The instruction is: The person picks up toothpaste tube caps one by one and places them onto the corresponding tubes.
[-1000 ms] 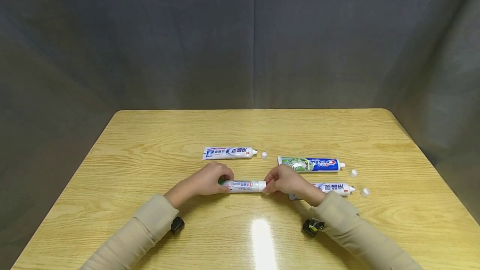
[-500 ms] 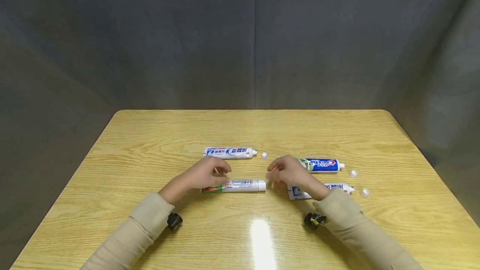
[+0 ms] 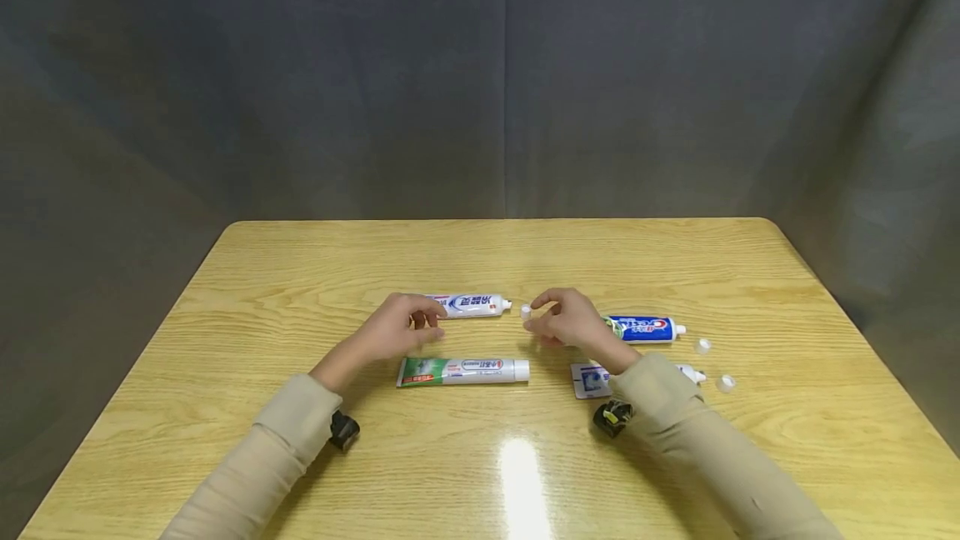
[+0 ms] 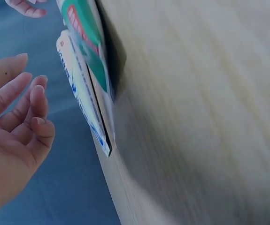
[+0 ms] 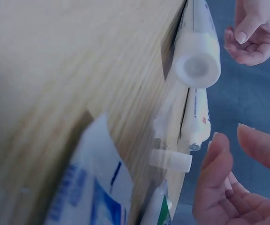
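Observation:
A white toothpaste tube with a green and red end (image 3: 461, 372) lies on the table with its white cap on; no hand touches it. Beyond it my left hand (image 3: 397, 325) hovers with loosely bent fingers, overlapping the tail of a white and blue toothpaste tube (image 3: 474, 306) whose nozzle is bare. A small white cap (image 3: 526, 312) stands just past that nozzle. Thumb and fingers of my right hand (image 3: 573, 323) are spread apart close beside this cap. The right wrist view shows the gap between that thumb and fingers, with the cap (image 5: 172, 161) lying outside it.
To the right lie an uncapped blue and green toothpaste tube (image 3: 643, 329) and another white and blue tube (image 3: 591, 381), partly hidden by my right arm. Their loose caps are a nearer cap (image 3: 726, 383) and a farther cap (image 3: 702, 346). A dark curtain (image 3: 480, 82) hangs behind the table.
Both hands have let go of the capped green-ended tube. They have moved away from it toward the back, the left to the rear tube and the right to its loose cap.

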Available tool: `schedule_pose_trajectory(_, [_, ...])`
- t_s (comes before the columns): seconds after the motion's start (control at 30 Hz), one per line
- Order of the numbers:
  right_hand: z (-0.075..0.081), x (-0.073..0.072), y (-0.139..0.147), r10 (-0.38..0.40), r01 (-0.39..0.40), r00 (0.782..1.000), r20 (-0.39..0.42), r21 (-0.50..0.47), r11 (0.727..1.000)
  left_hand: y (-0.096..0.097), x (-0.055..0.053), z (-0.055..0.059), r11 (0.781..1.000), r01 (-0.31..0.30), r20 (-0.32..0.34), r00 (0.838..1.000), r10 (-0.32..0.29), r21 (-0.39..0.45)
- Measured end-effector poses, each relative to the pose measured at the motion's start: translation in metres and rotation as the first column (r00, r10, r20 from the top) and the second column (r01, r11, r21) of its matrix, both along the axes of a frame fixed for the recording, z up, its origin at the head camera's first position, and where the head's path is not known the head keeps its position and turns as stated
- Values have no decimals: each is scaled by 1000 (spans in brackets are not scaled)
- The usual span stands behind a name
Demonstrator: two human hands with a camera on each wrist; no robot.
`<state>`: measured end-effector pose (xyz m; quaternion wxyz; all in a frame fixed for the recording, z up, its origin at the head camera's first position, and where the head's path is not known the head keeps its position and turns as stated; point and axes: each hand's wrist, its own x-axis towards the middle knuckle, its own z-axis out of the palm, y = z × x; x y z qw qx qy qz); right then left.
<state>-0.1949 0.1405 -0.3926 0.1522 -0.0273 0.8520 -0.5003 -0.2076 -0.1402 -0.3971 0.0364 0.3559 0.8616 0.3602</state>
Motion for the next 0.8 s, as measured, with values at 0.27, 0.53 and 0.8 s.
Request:
schedule_pose_trajectory(0.27, [-1, -12, -4, -24, 25, 998, 55, -15, 1000, -2, -12, 3, 997, -63, -20, 998, 63, 43])
schedule_pose_trajectory(0.53, [-7, -23, -9, -27, 26, 998, 49, 18, 999, -4, -25, 2, 988, -135, 54, 990, 131, 72])
schedule_pose_trajectory(0.8, [-9, -27, -12, -37, 35, 999, 34, 65, 997, -3, -39, -2, 982, -181, 159, 973, 170, 55])
